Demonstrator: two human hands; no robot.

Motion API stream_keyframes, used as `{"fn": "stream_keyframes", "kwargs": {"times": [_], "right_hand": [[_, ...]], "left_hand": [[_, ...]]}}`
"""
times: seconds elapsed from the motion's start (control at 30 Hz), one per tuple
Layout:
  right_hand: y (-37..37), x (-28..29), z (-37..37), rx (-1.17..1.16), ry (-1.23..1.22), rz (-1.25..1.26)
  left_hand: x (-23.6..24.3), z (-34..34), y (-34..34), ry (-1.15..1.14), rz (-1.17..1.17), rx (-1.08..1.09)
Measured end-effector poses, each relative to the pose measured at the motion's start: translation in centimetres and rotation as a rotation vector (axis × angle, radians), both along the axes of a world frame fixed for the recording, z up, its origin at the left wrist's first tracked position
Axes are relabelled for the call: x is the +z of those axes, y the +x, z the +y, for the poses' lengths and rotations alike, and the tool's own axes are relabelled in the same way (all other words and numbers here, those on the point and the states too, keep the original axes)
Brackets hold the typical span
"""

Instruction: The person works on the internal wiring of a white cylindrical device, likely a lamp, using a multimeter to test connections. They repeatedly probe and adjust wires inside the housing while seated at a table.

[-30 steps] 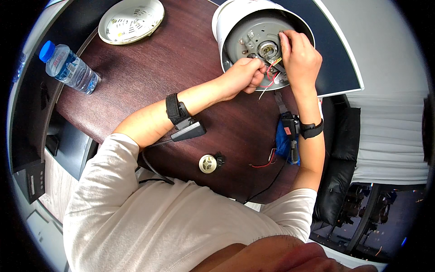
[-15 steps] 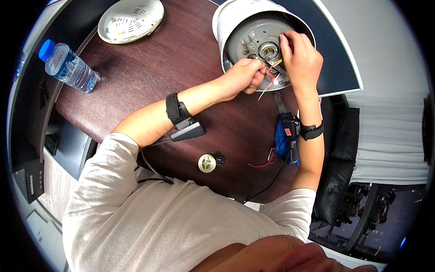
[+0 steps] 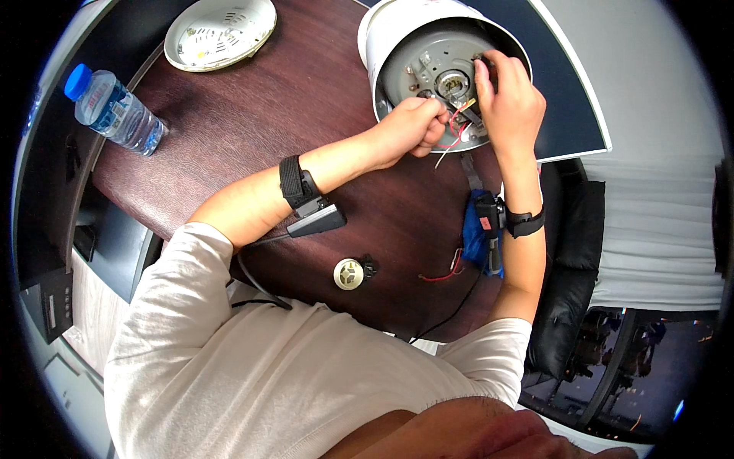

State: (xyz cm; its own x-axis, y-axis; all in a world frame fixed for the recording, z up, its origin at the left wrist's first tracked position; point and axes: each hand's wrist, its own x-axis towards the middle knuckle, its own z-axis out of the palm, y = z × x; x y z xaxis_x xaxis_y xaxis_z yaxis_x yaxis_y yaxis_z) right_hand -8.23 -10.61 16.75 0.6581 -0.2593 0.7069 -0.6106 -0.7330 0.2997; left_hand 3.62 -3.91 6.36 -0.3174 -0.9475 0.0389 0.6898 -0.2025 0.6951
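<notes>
A white round appliance housing (image 3: 386, 57), which looks like a rice cooker body, lies with its open underside toward me, showing a grey metal inside (image 3: 417, 57) with a round fitting (image 3: 453, 84) at its middle. My left hand (image 3: 413, 128) is closed in a fist at the near left of the opening; what its fingers grip is hidden. Red wires (image 3: 457, 138) and a white one hang beside its fingertips. At the right side of the opening, my right hand (image 3: 511, 96) has thumb and index finger bent together by a small dark part, and whether it holds that cannot be made out.
A white slotted round cover (image 3: 222, 34) lies at the far left of the brown table (image 3: 252, 115). Near it stands a blue-capped water bottle (image 3: 118, 111). Closer to me are a small cream round part (image 3: 349, 274), a red wire piece (image 3: 443, 277) and something blue (image 3: 474, 237).
Almost nothing differs. Both hands stay in place at the housing, with only a tiny shift of the fingers and wires.
</notes>
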Motion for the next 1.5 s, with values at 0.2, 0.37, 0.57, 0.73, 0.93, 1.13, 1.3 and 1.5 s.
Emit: {"fn": "stream_keyframes", "kwargs": {"times": [0.2,0.37,0.57,0.73,0.93,1.13,1.3,1.5], "right_hand": [[0.5,-0.4,-0.2,-0.018,-0.029,0.010],[0.7,-0.1,0.3,-0.045,-0.018,0.005],[0.4,-0.5,-0.4,-0.008,-0.039,0.005],[0.6,-0.3,0.0,-0.076,-0.032,0.041],[0.3,-0.3,0.2,-0.045,-0.028,-0.009],[0.6,-0.8,-0.2,-0.074,-0.099,-0.002],[0.7,-0.5,0.2,-0.048,-0.089,-0.049],[0.0,-1.0,-0.3,-0.012,-0.070,-0.032]], "left_hand": [[0.2,0.1,0.1,0.003,0.000,0.000],[0.2,0.1,0.2,0.009,0.004,0.002],[-0.1,0.0,0.0,-0.005,0.019,-0.008],[-0.1,0.0,0.1,-0.001,0.007,-0.005],[0.1,0.2,0.0,0.005,-0.004,0.000],[0.0,0.0,0.0,-0.001,-0.016,0.011],[0.0,0.2,0.0,-0.006,-0.012,0.002],[-0.1,0.2,-0.1,-0.028,-0.031,-0.005]]}}
